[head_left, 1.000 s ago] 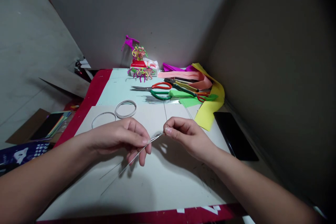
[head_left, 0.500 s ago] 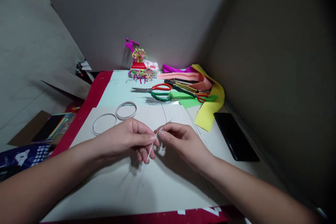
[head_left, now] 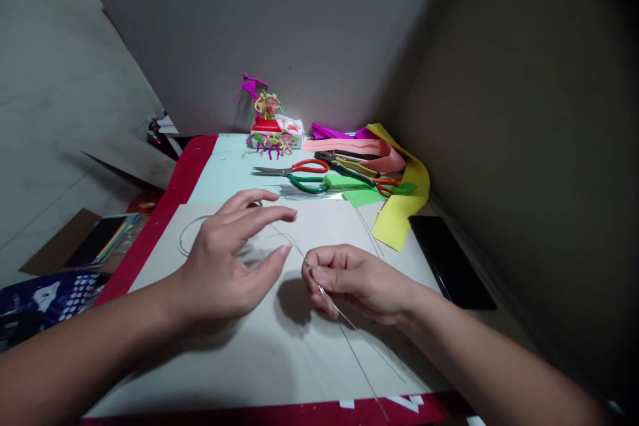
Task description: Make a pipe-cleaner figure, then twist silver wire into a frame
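Pinched between the thumb and fingers of my right hand (head_left: 352,283) is a thin metal wire (head_left: 339,311). Its strands run down toward the table's front edge, and other ends stick out up and left. My left hand (head_left: 229,256) is open beside it, fingers spread, thumb close to the upper wire ends but holding nothing. Behind the left hand lies a wire coil (head_left: 186,233), partly covered. A second coil is almost wholly hidden by that hand.
Scissors (head_left: 299,173) with red and green handles, pliers (head_left: 344,163), straight wires (head_left: 309,193) and coloured strips (head_left: 399,213) lie at the back. A small box (head_left: 279,133) carries twisted colourful figures (head_left: 269,104). A black phone-like slab (head_left: 452,263) lies right.
My left hand has let go of the wire, opened and moved left. The right hand has shifted slightly right and down with the wire, whose strands now point down and right.
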A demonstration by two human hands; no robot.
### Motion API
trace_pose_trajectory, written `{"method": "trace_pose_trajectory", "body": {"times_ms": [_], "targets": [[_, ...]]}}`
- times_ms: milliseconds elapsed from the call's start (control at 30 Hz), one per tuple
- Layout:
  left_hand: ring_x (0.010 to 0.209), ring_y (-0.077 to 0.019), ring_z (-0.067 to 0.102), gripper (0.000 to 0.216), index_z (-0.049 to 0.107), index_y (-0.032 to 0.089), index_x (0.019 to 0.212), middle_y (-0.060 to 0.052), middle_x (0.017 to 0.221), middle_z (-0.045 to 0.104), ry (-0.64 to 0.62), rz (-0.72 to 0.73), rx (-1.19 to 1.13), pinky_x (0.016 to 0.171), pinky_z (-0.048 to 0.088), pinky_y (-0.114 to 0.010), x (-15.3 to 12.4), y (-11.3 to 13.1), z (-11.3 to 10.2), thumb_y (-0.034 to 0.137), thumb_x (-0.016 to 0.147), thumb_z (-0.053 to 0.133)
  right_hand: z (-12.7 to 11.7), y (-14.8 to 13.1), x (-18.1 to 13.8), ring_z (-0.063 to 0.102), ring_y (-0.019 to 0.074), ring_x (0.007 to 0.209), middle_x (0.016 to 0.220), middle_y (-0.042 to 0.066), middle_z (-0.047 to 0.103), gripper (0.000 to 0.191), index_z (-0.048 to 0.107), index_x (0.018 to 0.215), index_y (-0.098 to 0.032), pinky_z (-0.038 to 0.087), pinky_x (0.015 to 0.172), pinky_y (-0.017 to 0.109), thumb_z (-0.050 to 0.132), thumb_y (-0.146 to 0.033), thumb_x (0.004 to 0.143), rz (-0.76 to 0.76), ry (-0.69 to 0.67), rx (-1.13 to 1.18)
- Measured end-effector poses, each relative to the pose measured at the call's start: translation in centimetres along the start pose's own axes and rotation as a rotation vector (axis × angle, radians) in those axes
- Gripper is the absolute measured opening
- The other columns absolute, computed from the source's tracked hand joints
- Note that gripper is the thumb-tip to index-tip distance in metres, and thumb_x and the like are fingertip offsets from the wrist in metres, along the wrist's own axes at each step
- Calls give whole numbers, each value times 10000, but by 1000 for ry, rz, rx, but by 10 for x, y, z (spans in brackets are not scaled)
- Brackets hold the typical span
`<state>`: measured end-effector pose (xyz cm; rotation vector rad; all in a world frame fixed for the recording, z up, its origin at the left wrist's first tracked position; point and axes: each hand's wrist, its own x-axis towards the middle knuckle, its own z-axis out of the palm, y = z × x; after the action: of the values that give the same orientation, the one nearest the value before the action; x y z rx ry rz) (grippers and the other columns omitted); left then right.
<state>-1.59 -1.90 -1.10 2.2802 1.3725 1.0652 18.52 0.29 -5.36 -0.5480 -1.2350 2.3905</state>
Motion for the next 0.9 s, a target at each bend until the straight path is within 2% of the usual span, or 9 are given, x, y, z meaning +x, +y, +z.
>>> {"method": "trace_pose_trajectory", "body": {"times_ms": [100,167,233,300,400,533,633,767,900], "targets": [[1007,-249,556,243,673,180,963,-78,953,673,-200,-9,-70,876,441,-337,2,2,0,204,728,614,4,2,0,462,58,483,611,-20,547,228,539,761,-127,334,493,196,623,-330,823,20,-40,23],[757,-180,583,124,677,158,815,-52,771,654,-347,-85,-120,698,464,-264,3,4,0,210,752,584,7,2,1,463,58,476,590,-26,534,219,554,768,-120,331,479,195,611,-322,833,35,-32,22],[554,-113,489,152,648,145,688,-4,584,559,-463,-194,-158,528,398,-211,3,5,-2,226,775,552,9,1,1,453,55,468,562,-35,518,198,587,811,-108,325,475,193,600,-303,842,50,-35,2],[477,-83,392,218,631,138,643,28,498,464,-575,-317,-221,444,312,-190,3,7,-4,264,793,536,10,0,0,441,51,457,536,-47,508,184,612,865,-104,333,475,192,622,-284,826,61,-40,-20],[489,-81,402,229,654,130,684,23,523,511,-708,-454,-349,443,294,-179,4,7,-9,292,798,539,8,-1,-2,456,45,471,588,-41,543,205,642,905,-115,355,478,187,683,-264,770,70,-49,-32],[613,-120,519,210,689,145,736,-16,657,641,-795,-512,-507,557,379,-195,6,3,-15,272,809,540,5,-3,-4,476,48,530,722,11,598,226,672,950,-105,370,499,188,671,-254,780,61,-101,-39],[631,-118,527,210,684,150,719,-16,680,646,-857,-555,-624,600,395,-199,7,-1,-18,269,814,540,6,-5,-4,474,50,548,837,58,633,229,673,968,-99,380,519,200,659,-243,791,69,-133,-38],[463,-71,329,218,682,145,714,40,493,445,-924,-578,-657,446,247,-202,10,-6,-19,287,811,547,9,-6,-5,439,56,553,776,43,608,197,672,946,-95,323,503,198,647,-219,796,61,-111,-36],[452,-78,272,262,674,142,700,53,469,332,-931,-586,-671,442,196,-235,12,-8,-18,334,814,537,10,-7,-6,367,50,516,653,-9,527,158,662,926,-102,264,488,201,610,-195,810,53,-68,-52]]}}
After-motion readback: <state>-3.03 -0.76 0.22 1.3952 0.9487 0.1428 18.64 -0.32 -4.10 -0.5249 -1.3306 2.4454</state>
